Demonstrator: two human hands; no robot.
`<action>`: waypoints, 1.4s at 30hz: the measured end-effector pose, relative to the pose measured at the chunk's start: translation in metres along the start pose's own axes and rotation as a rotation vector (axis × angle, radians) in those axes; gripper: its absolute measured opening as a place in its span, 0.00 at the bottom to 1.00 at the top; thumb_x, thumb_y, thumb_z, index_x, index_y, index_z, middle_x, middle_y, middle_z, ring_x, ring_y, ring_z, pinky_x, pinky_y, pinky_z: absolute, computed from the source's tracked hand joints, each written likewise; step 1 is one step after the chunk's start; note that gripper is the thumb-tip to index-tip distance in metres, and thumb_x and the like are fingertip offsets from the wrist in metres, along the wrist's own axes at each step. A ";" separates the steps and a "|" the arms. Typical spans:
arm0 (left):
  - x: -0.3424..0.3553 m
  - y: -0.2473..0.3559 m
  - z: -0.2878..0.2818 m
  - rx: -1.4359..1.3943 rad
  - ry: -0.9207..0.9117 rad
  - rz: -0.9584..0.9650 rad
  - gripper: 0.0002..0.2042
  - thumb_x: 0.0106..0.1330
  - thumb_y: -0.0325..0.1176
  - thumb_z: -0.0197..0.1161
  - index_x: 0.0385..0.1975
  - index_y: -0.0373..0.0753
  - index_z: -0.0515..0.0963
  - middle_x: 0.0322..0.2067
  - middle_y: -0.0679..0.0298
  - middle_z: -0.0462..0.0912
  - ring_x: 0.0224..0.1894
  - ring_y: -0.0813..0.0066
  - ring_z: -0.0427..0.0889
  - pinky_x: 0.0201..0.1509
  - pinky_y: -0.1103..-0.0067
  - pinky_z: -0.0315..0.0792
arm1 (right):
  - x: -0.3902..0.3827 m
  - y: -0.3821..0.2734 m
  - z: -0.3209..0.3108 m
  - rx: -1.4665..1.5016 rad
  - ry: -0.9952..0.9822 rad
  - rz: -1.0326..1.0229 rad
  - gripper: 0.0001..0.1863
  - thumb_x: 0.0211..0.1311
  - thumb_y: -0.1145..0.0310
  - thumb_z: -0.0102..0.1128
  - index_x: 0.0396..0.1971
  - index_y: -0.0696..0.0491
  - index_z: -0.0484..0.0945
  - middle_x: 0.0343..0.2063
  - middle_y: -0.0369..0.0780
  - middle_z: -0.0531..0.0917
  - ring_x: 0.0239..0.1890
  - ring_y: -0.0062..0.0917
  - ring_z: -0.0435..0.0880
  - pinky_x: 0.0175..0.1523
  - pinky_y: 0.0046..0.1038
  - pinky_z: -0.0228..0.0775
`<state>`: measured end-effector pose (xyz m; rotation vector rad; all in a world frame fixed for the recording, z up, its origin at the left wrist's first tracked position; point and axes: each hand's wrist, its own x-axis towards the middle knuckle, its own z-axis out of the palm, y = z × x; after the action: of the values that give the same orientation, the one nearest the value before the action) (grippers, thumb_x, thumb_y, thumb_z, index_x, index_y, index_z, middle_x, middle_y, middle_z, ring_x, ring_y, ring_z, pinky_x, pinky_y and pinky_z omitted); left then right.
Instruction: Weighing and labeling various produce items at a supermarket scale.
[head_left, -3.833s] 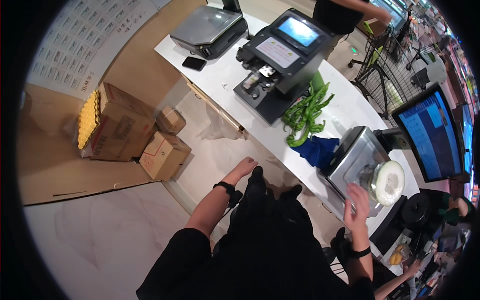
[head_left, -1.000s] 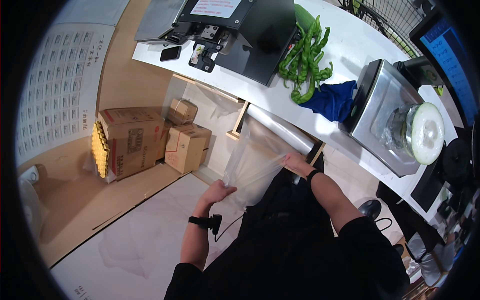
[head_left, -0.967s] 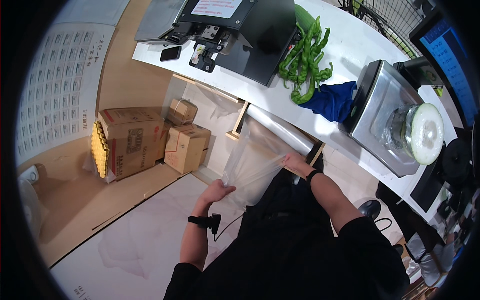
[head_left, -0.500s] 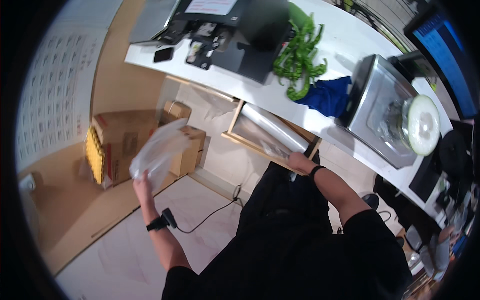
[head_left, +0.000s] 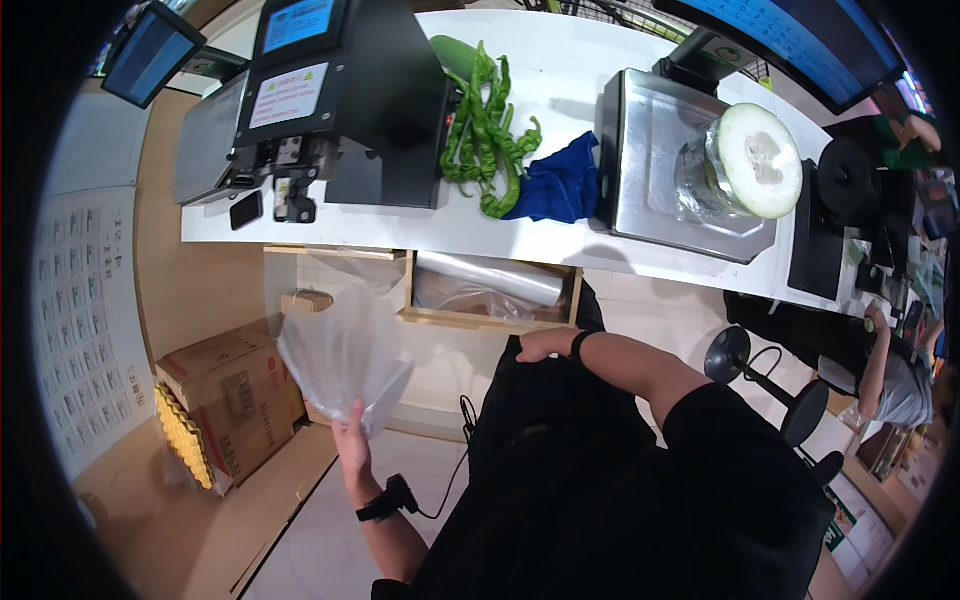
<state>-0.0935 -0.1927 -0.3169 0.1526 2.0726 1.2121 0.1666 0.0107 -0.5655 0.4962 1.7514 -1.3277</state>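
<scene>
My left hand (head_left: pixel 352 445) is closed on the gathered lower end of a clear plastic bag (head_left: pixel 345 350), which fans out upward. Just in front of my dark trousers, my right hand (head_left: pixel 541 345) has its fingers curled in, with nothing visible in them. It is close to the front edge of a pulled-out wooden drawer (head_left: pixel 480 320), seemingly apart from it. Inside the drawer lie a roll of clear plastic film (head_left: pixel 495 277) and loose crumpled plastic.
On the white counter (head_left: pixel 400 226) are green peppers (head_left: pixel 485 140), a blue cloth (head_left: pixel 560 183), a black machine (head_left: pixel 385 110), and a steel scale (head_left: pixel 650 150) bearing a wrapped cut winter melon (head_left: pixel 758 160). Cardboard boxes (head_left: pixel 235 400) stand lower left. A person (head_left: pixel 890 370) is at far right.
The view has turned toward the counter. My right hand has come away from the drawer's front corner toward my body. The bag in my left hand has spread wider.
</scene>
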 end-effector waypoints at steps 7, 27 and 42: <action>0.007 -0.010 -0.003 0.029 -0.157 -0.037 0.15 0.67 0.41 0.60 0.40 0.33 0.76 0.34 0.70 0.76 0.35 0.83 0.70 0.41 0.81 0.66 | -0.021 -0.004 -0.017 -0.075 0.668 0.022 0.13 0.51 0.64 0.55 0.25 0.59 0.81 0.29 0.48 0.84 0.35 0.45 0.83 0.41 0.44 0.75; 0.016 0.007 0.039 -0.031 -0.373 0.051 0.10 0.68 0.38 0.59 0.38 0.37 0.77 0.31 0.72 0.78 0.33 0.85 0.73 0.37 0.83 0.67 | -0.106 -0.041 -0.077 0.529 -0.020 -0.262 0.35 0.64 0.40 0.48 0.50 0.61 0.75 0.49 0.44 0.79 0.54 0.30 0.76 0.59 0.29 0.65; 0.029 0.071 0.123 -0.116 -0.779 0.067 0.19 0.65 0.34 0.62 0.53 0.32 0.72 0.46 0.63 0.79 0.47 0.76 0.77 0.51 0.77 0.71 | -0.279 -0.126 -0.101 0.682 1.120 -0.619 0.13 0.69 0.66 0.51 0.39 0.61 0.80 0.26 0.39 0.83 0.28 0.22 0.83 0.38 0.23 0.73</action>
<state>-0.0542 -0.0537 -0.3120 0.5486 1.3240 1.0750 0.1882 0.1081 -0.2585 1.3442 2.3952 -2.4002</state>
